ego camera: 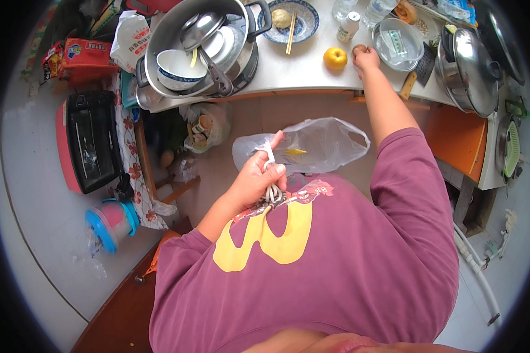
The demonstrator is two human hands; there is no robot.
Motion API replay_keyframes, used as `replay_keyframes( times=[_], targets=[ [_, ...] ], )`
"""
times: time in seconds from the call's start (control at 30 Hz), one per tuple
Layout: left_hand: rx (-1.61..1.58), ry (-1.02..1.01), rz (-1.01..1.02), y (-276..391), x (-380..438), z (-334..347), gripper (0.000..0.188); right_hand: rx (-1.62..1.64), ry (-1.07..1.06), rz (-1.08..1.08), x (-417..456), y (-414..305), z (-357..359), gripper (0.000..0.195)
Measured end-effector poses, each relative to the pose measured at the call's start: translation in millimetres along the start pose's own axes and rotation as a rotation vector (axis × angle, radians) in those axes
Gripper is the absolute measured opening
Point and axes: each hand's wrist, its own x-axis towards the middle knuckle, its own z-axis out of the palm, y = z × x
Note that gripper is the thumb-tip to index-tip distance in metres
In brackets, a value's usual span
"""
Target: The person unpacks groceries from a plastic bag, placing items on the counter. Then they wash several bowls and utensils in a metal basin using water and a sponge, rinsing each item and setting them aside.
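My left hand (pixel 265 176) is in front of my chest, with the white handle of a clear plastic bag (pixel 331 148) looped at its fingers. The bag hangs open in front of me, and a small yellow thing (pixel 295 151) shows through it. Below that hand is a bundle of pale cord (pixel 272 194); whether the fingers grip it, I cannot tell. My right hand (pixel 366 59) reaches to the white countertop (pixel 291 73), its fingers curled on a small brown roundish thing (pixel 359 47) that they partly cover. A yellow-orange fruit (pixel 335 58) sits just left of it.
A large pot (pixel 152 53) with bowls and lids stands left. Behind are a patterned plate (pixel 307 22), chopsticks (pixel 291 33) and a small bottle (pixel 348 26). Plastic containers (pixel 397 44), a cleaver (pixel 417 73) and a lidded pot (pixel 470 70) lie right. A toaster oven (pixel 92 141) is far left.
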Motion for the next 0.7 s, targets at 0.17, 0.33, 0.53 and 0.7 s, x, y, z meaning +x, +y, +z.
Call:
replay_keyframes(
  times=[0.17,0.33,0.53,0.7],
  targets=[
    [-0.012,0.053,0.03,1.6,-5.8,-16.7,0.083,0.153,-0.21,0.118,-54.6,-58.4,-8.3,0.069],
    [0.001,0.06,0.033,14.1,-15.6,-20.4,0.083,0.214,-0.284,0.068,-61.6,-47.5,-29.9,0.077],
    [0.054,0.072,0.002,14.8,-15.3,-18.4,0.078,0.216,-0.292,0.043,-96.4,-27.2,-78.0,0.067],
    [0.027,0.018,0.0,3.4,-14.3,-9.0,0.078,0.298,-0.414,0.07,-153.7,-7.8,-113.2,0.071]
  ],
)
